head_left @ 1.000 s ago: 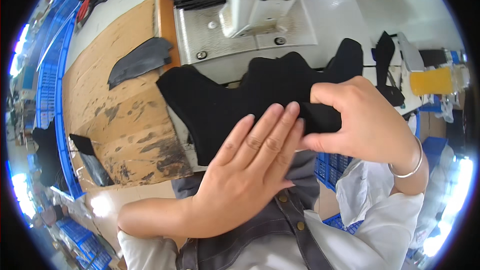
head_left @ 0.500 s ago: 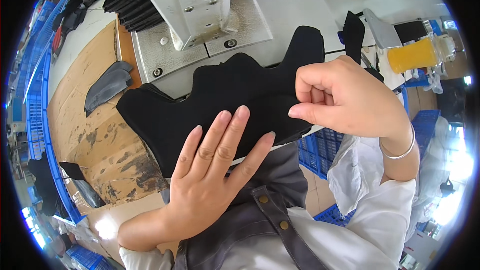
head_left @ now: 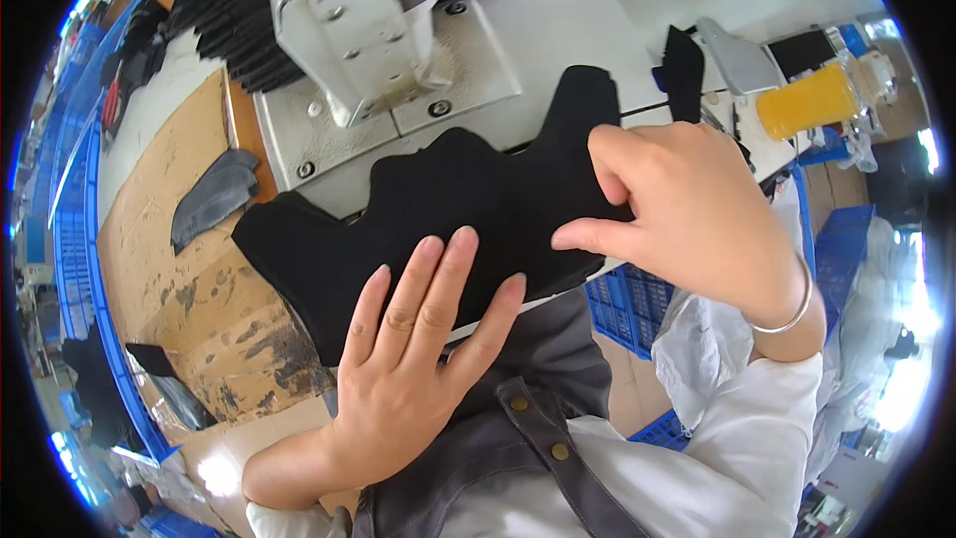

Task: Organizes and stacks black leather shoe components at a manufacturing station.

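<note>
The black cloth (head_left: 478,179) lies on the worktable in front of the machine (head_left: 344,50), its wavy far edge toward the machine and its near edge by the person's waist; being so dark, its folds and number of layers are hard to make out. The left hand (head_left: 393,399) lies over the near edge with its fingers spread and the thumb apart, and its fingers hide part of the cloth. The right hand (head_left: 697,214) is over the right end, its forefinger bent and its thumb stretched out, with a gap between them; its other fingers are mostly hidden, and I cannot tell how firmly the thumb rests on the cloth. A bracelet (head_left: 792,311) circles the right wrist. Beyond the cloth is a metal plate (head_left: 483,60); the machine's top is cut off by the picture's upper edge, and it partly hides a stack of black pieces (head_left: 234,30). To the left, a grey piece (head_left: 214,194) lies on stained cardboard (head_left: 199,309). To the right stands a yellow bottle (head_left: 809,102), and below the table a blue crate (head_left: 629,304) is partly covered by a white bag (head_left: 705,334).
</note>
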A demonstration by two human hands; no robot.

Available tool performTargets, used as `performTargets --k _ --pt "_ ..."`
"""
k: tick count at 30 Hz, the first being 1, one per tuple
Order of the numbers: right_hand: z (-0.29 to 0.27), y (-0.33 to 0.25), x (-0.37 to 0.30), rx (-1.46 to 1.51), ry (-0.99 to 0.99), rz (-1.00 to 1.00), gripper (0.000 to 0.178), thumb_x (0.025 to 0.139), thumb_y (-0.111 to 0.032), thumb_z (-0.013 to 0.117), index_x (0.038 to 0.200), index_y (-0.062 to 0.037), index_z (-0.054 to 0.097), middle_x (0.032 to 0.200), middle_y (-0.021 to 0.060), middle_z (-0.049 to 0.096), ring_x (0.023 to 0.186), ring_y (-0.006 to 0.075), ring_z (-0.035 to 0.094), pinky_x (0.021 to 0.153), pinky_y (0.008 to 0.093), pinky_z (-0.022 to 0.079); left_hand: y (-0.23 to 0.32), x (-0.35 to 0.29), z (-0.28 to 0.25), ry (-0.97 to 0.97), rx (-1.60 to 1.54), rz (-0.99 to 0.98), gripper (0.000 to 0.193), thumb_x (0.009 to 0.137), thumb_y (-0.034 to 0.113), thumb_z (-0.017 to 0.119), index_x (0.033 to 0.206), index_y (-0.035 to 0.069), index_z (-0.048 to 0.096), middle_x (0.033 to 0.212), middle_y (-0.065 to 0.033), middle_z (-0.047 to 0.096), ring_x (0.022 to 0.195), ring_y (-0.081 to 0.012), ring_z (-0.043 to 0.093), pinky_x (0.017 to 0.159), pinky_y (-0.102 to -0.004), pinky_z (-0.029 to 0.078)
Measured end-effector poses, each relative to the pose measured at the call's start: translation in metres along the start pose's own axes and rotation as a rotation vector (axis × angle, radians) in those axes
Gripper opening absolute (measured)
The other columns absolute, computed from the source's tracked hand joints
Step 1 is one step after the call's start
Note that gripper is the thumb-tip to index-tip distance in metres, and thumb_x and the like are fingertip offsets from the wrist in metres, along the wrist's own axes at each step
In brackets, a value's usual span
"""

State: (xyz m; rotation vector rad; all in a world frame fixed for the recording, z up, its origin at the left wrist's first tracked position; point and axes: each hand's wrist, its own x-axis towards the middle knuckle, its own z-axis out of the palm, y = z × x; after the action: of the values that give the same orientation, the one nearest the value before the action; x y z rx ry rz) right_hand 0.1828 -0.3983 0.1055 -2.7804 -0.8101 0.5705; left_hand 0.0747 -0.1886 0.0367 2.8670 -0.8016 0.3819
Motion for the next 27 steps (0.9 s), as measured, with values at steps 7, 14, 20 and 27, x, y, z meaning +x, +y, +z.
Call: performTargets --k 7,14,20,27 --pt "0.071 -0.005 -0.005 -0.040 0.464 -0.464 0.068 0.081 -0.035 0.064 0.136 -0.0004 0.044 0.146 0.0144 0.038 0.134 0.0297 0.037 0.108 0.0459 0.030 -0.001 0.009 -0.006 -0.013 -0.079 -0.040 0.065 0.075 0.025 0.070 0.132 -0.001 0.049 0.137 -0.0163 0.050 0.127 -0.0314 0.049 0.103 -0.0439 0.039" --pt "0.074 0.004 0.004 -0.096 0.606 -0.599 0.055 0.088 -0.036 0.059 0.124 0.0047 0.055 0.135 0.0195 0.050 0.128 0.0328 0.045 0.105 0.0449 0.033 -0.012 -0.009 -0.032 -0.131 0.133 -0.061 0.068 0.077 0.032 0.070 0.129 -0.006 0.049 0.136 -0.0196 0.050 0.126 -0.0352 0.047 0.104 -0.0457 0.036" --pt "0.061 0.016 0.023 -0.250 0.734 -0.828 0.042 0.085 -0.033 0.064 0.102 0.0048 0.065 0.109 0.0196 0.066 0.100 0.0307 0.065 0.083 0.0358 0.053 -0.027 0.010 -0.048 -0.131 0.017 0.019 0.062 0.081 0.038 0.068 0.122 -0.007 0.054 0.126 -0.0195 0.057 0.114 -0.0354 0.056 0.099 -0.0456 0.041" --pt "0.048 0.001 0.026 -0.339 0.912 -0.869 0.033 0.082 -0.032 0.068 0.091 0.0000 0.065 0.096 0.0136 0.068 0.087 0.0254 0.067 0.073 0.0322 0.055 -0.036 0.019 -0.054 0.070 0.203 0.037 0.044 0.071 0.004 0.061 0.114 -0.005 0.060 0.111 -0.0171 0.065 0.104 -0.0314 0.062 0.096 -0.0433 0.045"
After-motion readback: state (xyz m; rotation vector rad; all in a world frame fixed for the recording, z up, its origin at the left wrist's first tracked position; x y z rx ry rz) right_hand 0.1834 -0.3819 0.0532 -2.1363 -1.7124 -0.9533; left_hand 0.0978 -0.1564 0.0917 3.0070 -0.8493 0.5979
